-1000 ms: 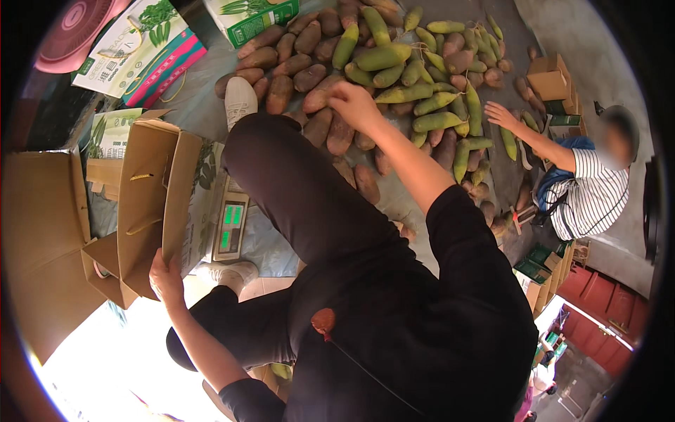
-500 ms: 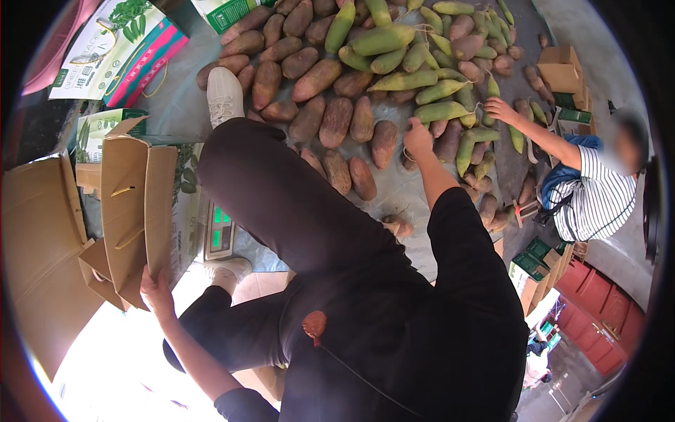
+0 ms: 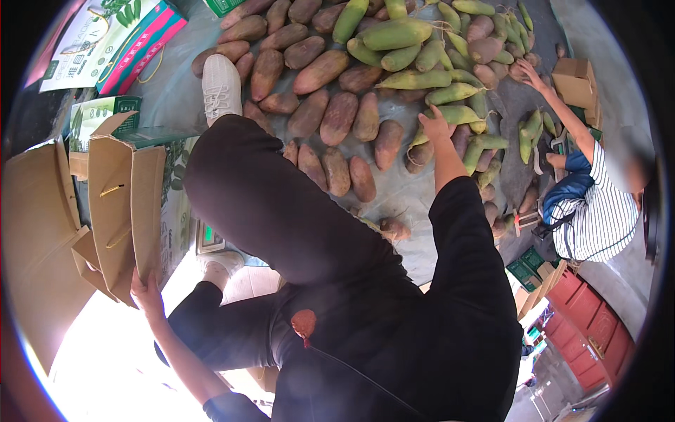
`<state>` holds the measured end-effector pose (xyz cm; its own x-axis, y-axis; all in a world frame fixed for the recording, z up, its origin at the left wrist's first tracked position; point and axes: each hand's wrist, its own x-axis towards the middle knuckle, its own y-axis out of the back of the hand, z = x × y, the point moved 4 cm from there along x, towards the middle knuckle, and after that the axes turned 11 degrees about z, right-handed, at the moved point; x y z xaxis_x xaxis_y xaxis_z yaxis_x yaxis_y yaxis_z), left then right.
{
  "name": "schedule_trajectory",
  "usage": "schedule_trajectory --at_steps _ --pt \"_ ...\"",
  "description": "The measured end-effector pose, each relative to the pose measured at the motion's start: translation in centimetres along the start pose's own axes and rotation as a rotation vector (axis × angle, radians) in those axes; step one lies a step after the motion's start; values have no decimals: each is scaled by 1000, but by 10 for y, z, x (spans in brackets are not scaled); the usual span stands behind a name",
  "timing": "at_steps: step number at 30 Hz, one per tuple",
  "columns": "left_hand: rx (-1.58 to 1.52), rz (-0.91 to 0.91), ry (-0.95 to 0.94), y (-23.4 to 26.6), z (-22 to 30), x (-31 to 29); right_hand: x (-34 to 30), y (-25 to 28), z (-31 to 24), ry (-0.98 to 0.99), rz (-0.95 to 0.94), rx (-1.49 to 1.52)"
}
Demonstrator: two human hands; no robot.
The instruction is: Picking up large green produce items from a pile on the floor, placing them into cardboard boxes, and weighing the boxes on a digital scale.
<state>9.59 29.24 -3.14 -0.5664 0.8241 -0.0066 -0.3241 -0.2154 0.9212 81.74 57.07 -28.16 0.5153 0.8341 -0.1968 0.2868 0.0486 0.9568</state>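
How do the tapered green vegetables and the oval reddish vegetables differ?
The tapered green vegetables are brighter and slimmer; the oval reddish vegetables are darker and plumper. The green ones overlap in a heap; the nearest reddish ones mostly lie singly. Both groups lie on grey sheeting.

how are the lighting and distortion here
Head view: white glare swallows the lower left, below the left hand; head view again: the big box at far left bows along the fisheye rim; head view too: green radishes look well lit.
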Motion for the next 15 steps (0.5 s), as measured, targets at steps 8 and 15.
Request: schedule_trajectory --at_steps 8,15 --pt "-30 3 10 0 14 -1 -46 6 13 -177 246 392" --pt "20 22 13 3 4 -3 -100 25 -15 -600 134 1265"
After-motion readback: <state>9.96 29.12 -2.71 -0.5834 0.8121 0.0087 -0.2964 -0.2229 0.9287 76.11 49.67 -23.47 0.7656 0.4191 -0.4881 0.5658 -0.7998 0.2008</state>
